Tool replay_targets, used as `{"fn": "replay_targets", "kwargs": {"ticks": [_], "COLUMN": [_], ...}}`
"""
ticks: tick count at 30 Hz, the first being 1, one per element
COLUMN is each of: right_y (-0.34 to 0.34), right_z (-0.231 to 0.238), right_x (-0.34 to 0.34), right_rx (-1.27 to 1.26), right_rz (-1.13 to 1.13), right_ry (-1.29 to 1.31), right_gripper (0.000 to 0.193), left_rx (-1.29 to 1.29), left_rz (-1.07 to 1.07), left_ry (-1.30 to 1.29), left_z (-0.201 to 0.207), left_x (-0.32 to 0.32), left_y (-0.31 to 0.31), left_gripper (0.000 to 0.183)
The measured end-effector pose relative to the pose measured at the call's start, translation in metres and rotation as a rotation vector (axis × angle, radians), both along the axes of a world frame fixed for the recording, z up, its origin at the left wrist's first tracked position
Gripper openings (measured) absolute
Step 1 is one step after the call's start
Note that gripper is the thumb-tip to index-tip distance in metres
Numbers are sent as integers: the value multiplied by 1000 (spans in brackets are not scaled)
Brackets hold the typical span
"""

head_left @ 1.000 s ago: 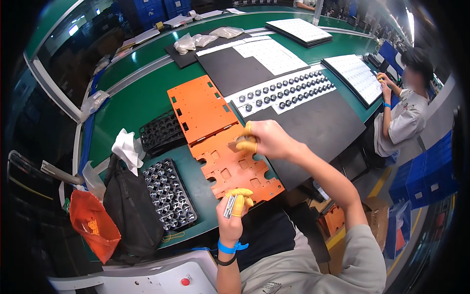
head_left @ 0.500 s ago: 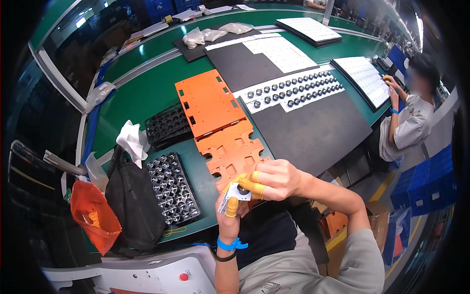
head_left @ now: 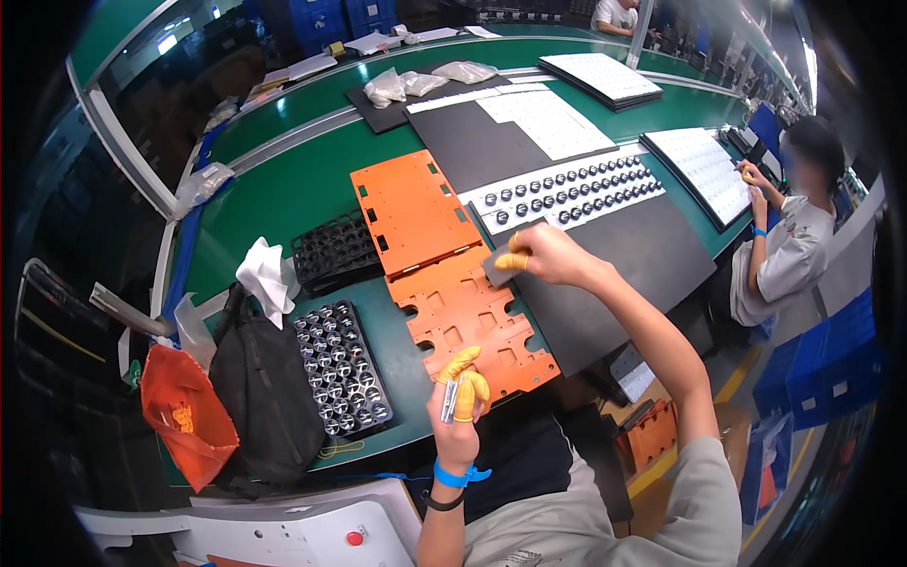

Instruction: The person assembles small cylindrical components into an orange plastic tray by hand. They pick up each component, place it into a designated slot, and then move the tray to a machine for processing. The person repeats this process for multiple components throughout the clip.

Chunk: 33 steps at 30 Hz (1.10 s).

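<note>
My left hand [head_left: 460, 402], with yellow finger cots, is closed around a small flat white-and-silver piece [head_left: 449, 402] near the front edge of the orange fixture plate [head_left: 472, 326]. Fingers hide most of that piece. Farther right, my right hand [head_left: 553, 255] pinches a small dark grey flat piece [head_left: 497, 270] over the plate's right edge. Whether this piece is loose or a lifted corner of the black foam sheet [head_left: 624, 274] I cannot tell. The plate's hinged orange lid [head_left: 416, 213] lies folded back behind it.
A black tray of round lens-like parts [head_left: 340, 369] stands at left, with stacked black trays [head_left: 335, 253] behind. White sheets with rows of black round parts [head_left: 567, 189] lie beyond the foam. A black bag [head_left: 260, 406] and orange pouch [head_left: 189, 416] flank the table. A co-worker [head_left: 798, 217] works at right.
My hands have come apart. The right one has moved up and right to the dark grey piece. My left hand has lowered slightly, keeping the white-and-silver piece, whose black round part no longer shows.
</note>
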State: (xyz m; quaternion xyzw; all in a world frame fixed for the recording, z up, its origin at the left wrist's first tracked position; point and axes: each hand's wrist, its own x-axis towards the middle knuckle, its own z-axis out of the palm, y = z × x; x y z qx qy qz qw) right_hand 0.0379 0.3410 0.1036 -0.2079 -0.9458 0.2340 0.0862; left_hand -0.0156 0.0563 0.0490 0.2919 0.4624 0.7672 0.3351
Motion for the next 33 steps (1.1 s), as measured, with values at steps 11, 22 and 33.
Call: {"fn": "replay_targets", "kwargs": {"ticks": [11,22,33], "right_y": [11,9,-31], "right_z": [-18,-15,-3], "right_x": [-26,-31,-42], "right_rx": [-415,-502,243], "right_rz": [-32,-126,-223], "right_ry": [-281,-371,-299], "right_gripper": [52,51,16], "left_rx": [10,-10,35], "left_rz": [-15,-41,121], "left_ry": [-26,-59,-261], "left_z": [4,7,-13], "left_x": [-1,-2,5], "left_y": [-2,0,-1], "left_gripper": [50,46,20]}}
